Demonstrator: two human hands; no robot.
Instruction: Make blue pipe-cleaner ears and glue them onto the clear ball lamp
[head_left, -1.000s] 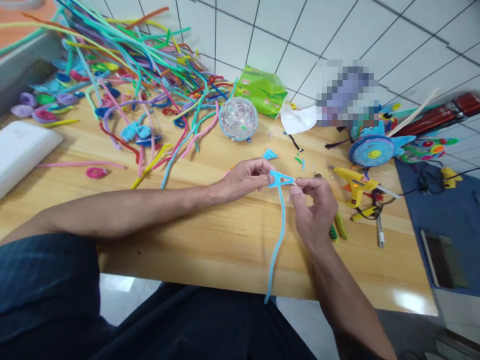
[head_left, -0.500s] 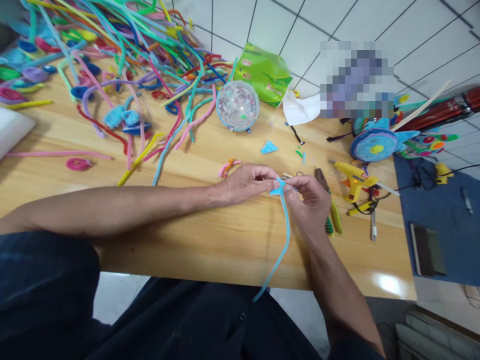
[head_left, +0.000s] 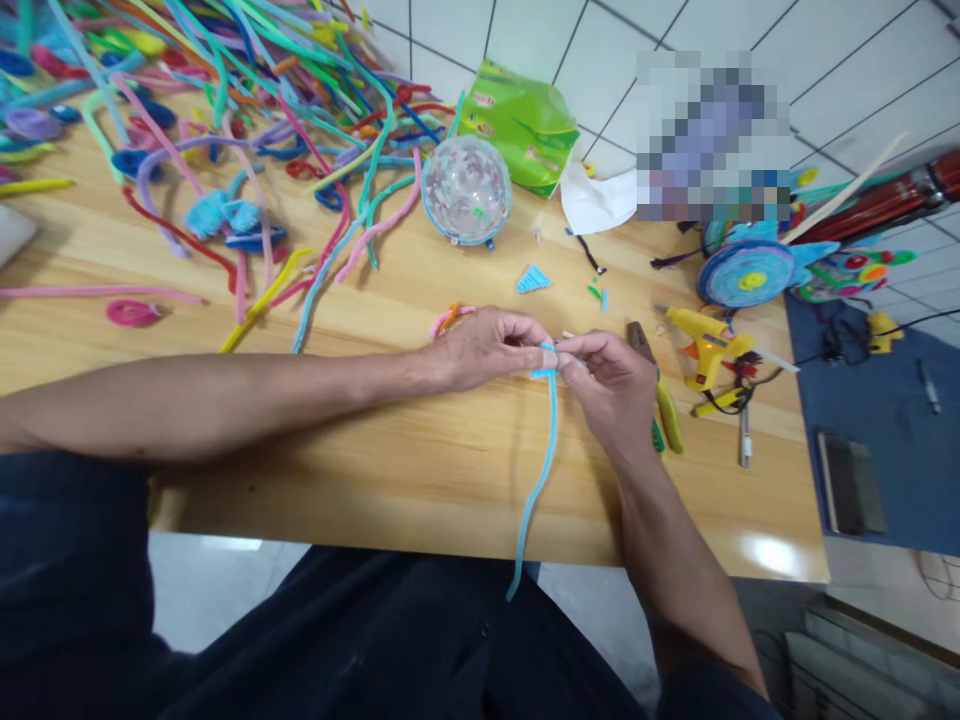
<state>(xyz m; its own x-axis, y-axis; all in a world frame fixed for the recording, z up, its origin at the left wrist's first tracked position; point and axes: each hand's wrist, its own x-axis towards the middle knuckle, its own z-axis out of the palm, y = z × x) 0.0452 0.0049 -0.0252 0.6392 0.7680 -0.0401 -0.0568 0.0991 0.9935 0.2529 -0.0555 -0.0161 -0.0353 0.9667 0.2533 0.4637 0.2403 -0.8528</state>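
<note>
Left hand, right hand pinching fuzzy blue strand, slender, dangling, gently curved.

Under the hands spreads a light wood-grained bench, its glossy top catching a white glare at the near corner to their right. Beyond the hands, a wall of white tiles with dark grout lines rises behind the bench, partly hidden by a pixelated patch. Nearer than the hands, pale grey floor shows below the bench's front edge, and well to their right a flat blue surface lies past the bench's end.
</note>
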